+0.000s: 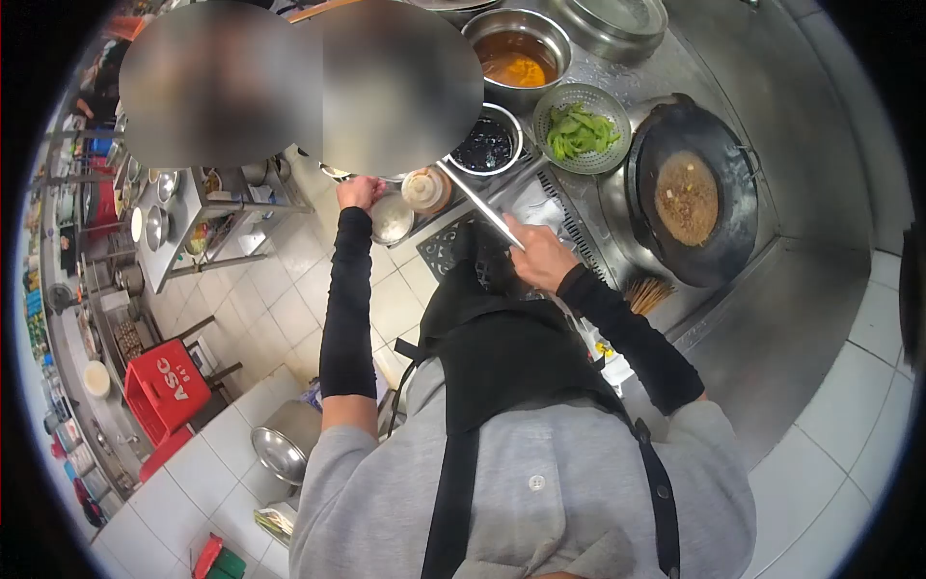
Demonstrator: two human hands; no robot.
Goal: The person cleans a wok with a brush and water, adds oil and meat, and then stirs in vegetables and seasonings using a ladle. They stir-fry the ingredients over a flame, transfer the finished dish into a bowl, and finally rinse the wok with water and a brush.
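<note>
The right hand's (542,256) fingers are closed around a long silver metal handle (479,205). The left hand's (359,193) fingers are curled; what they hold, one cannot tell. Brown wet food (687,198) is already inside the round black wok (737,217); green leaves (582,132) lie apart, in a perforated metal colander (610,104).

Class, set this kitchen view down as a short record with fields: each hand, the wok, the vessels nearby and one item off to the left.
Left hand: fingers look curled, beside a small round container; any hold unclear
Right hand: closed on a long metal handle
Wok: brown food inside
Perforated bowl: green leaves
Larger pot: orange-brown liquid
Smaller pot: dark contents
Far left: red crate marked ASC
</note>
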